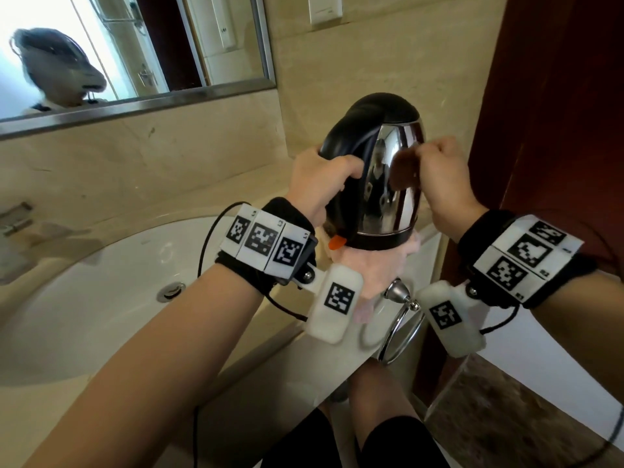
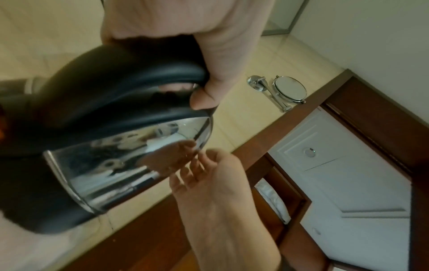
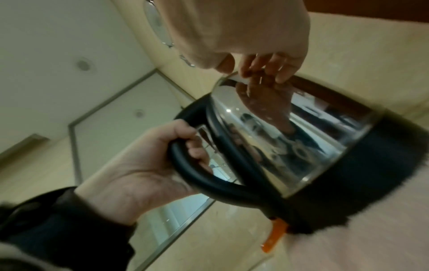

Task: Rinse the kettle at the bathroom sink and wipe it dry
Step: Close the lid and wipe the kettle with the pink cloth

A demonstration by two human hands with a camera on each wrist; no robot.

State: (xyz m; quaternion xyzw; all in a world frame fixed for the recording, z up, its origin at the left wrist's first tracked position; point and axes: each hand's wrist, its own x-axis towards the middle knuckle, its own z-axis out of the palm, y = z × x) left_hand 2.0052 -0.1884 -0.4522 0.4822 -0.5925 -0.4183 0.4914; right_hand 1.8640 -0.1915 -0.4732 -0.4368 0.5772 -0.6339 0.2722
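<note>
A steel kettle (image 1: 388, 197) with a black lid, handle and base stands tilted on a pink cloth (image 1: 374, 268) on the counter, right of the sink. An orange switch (image 1: 337, 243) sticks out at its base. My left hand (image 1: 320, 184) grips the black handle (image 3: 192, 176), fingers wrapped through it. My right hand (image 1: 442, 177) is at the kettle's upper right side. Its curled fingers (image 3: 267, 62) pinch at the spout lip, and they are mirrored in the steel (image 2: 116, 165). No cloth is in that hand.
The white sink (image 1: 84, 298) with its drain (image 1: 172, 290) lies left of the kettle, a faucet (image 1: 17, 214) at the far left. A chrome towel ring (image 1: 401, 319) hangs off the counter front. A brown door frame (image 1: 557, 130) stands close on the right, a wall mirror (image 1: 135, 45) behind.
</note>
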